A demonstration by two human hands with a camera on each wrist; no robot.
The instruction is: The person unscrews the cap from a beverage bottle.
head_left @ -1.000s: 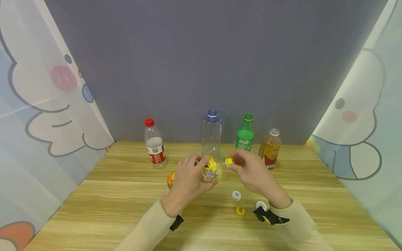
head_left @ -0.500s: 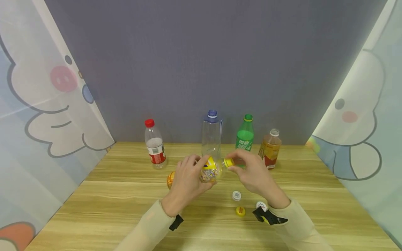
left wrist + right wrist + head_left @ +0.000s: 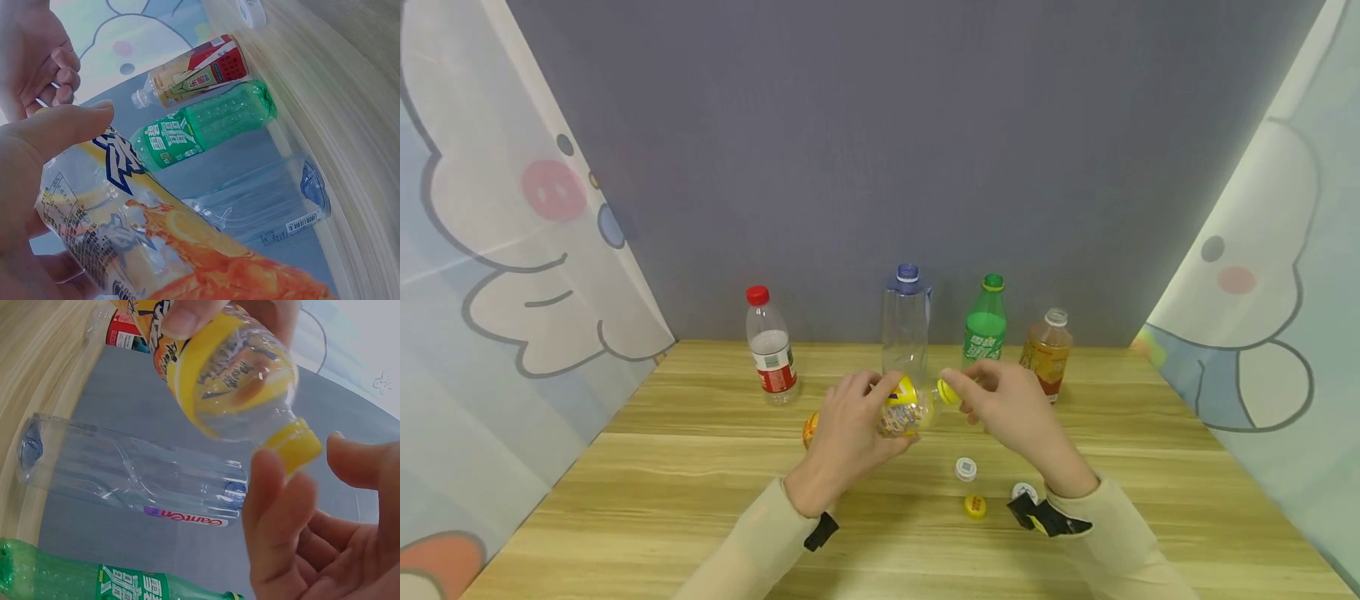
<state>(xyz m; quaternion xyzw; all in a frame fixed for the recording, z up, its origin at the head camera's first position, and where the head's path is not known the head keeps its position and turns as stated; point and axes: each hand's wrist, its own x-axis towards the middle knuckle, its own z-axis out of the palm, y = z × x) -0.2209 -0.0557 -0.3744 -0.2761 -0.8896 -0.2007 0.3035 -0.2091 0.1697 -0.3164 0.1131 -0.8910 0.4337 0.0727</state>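
Observation:
My left hand [image 3: 848,437] grips a clear plastic drink bottle [image 3: 901,415] with a yellow and orange label, held tilted nearly sideways above the table. Its neck points right and carries a yellow cap [image 3: 292,447]. Around that cap sits my right hand [image 3: 1011,412]. In the right wrist view, a fingertip is at the cap's edge while the thumb [image 3: 356,461] stands a little apart on the other side. The left wrist view shows the thumb across the label and the orange lower part of the bottle. No liquid shows in the bottle's upper part.
Along the back stand a red-capped bottle [image 3: 770,358], a tall clear bottle [image 3: 905,329], a green bottle [image 3: 985,327] and an open amber-labelled bottle [image 3: 1049,346]. Loose on the table lie a white cap [image 3: 966,469], a yellow cap [image 3: 975,506] and another white cap [image 3: 1024,493].
The right hand's fingers have shifted around the yellow cap, and the thumb has come away from it. My left hand and the bottle stay almost in place.

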